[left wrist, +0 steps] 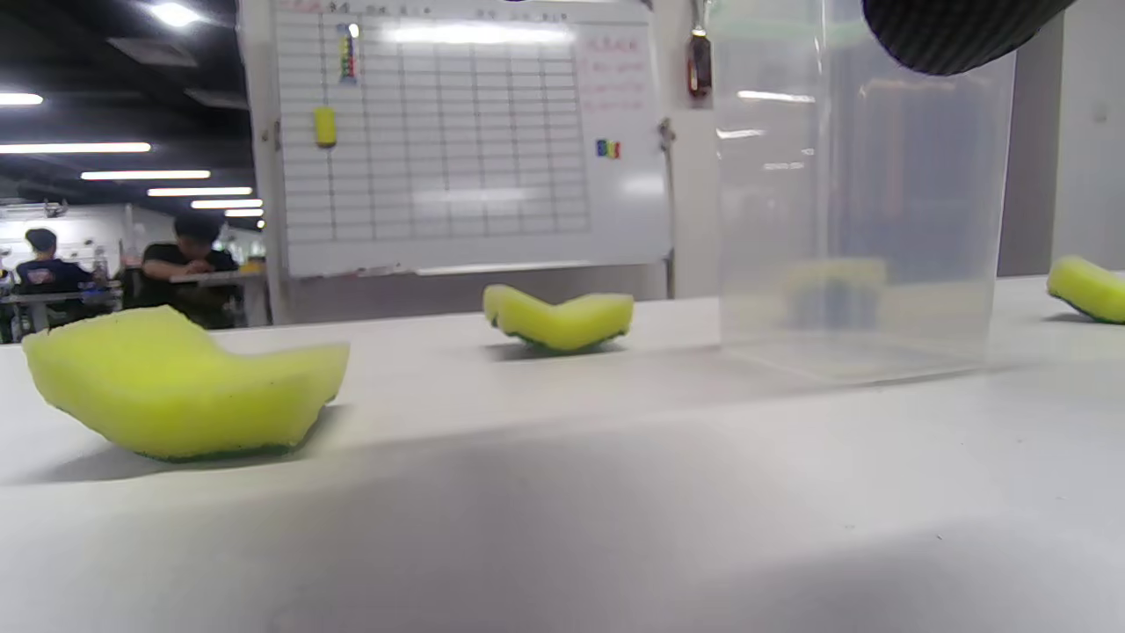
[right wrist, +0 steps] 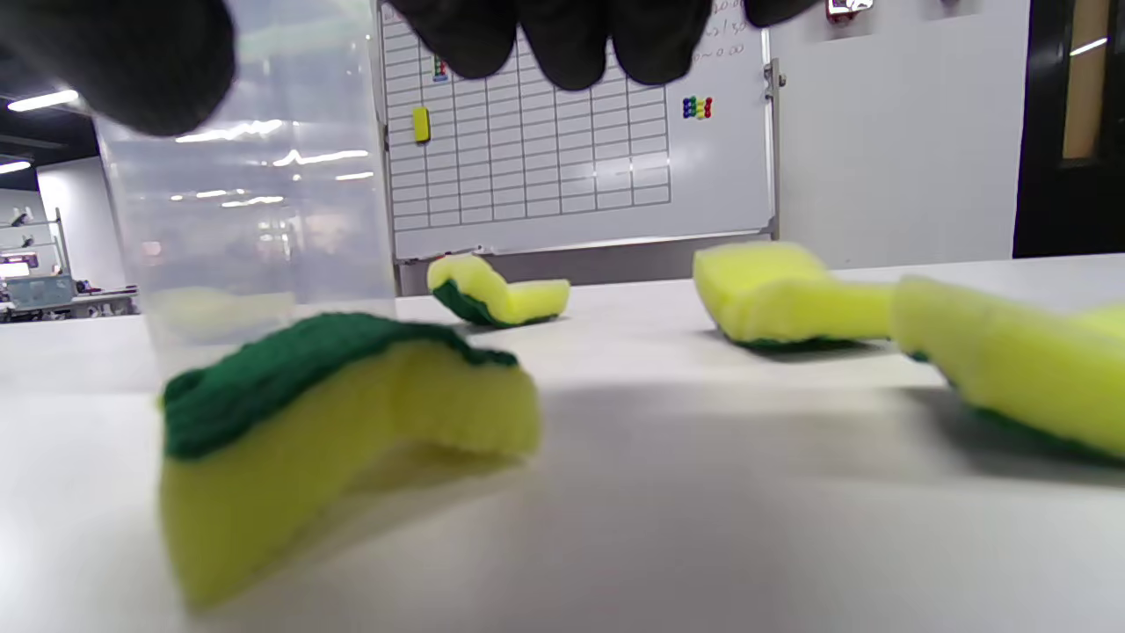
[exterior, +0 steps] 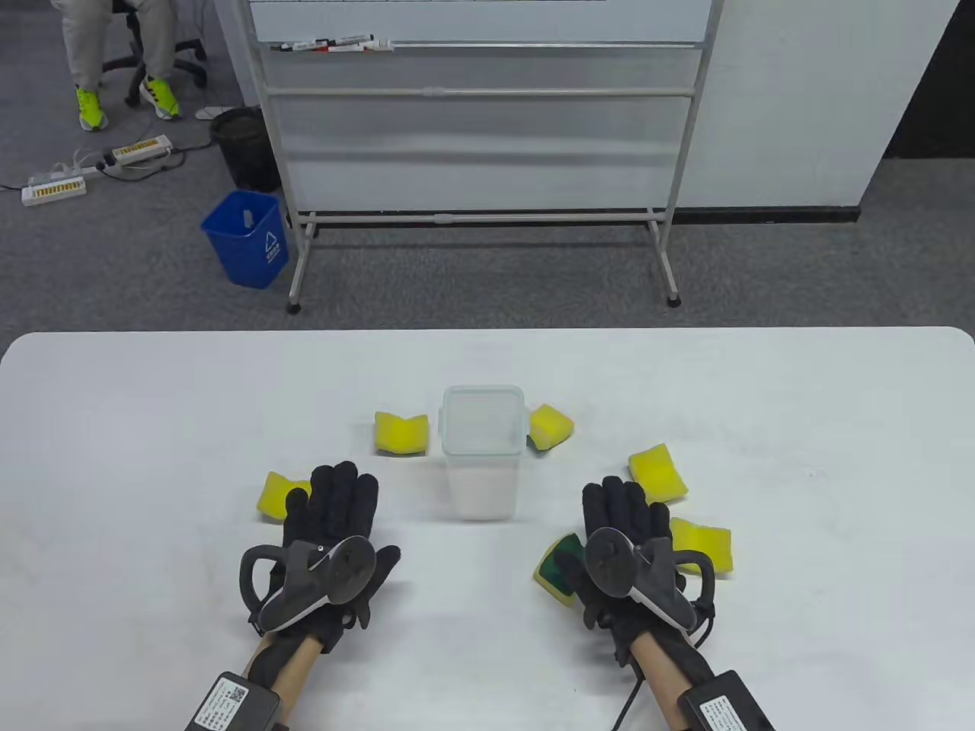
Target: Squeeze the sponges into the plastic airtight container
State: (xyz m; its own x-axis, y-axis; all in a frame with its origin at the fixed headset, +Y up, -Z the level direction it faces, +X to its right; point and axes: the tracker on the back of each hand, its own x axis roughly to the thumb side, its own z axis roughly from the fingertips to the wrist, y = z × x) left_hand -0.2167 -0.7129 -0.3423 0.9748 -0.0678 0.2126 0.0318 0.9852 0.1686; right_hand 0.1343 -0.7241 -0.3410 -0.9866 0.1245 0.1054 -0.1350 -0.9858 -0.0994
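Yellow sponges [exterior: 401, 433] lie scattered on the tabletop [exterior: 800, 426] around the empty, lidless container [exterior: 483, 449]. Left hand [exterior: 331, 525] and right hand [exterior: 621, 533] rest flat, fingers released, grasping nothing. Risk: pushing sponges in may tip the light container.

container [exterior: 483, 449] mid-table [exterior: 838, 426], sponges [exterior: 401, 433] flanking it, hands [exterior: 333, 525] in front

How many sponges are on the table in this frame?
6: far-left sponge beside the left hand, one left of the container, one at its right, two right, one green-side-up by the right hand.
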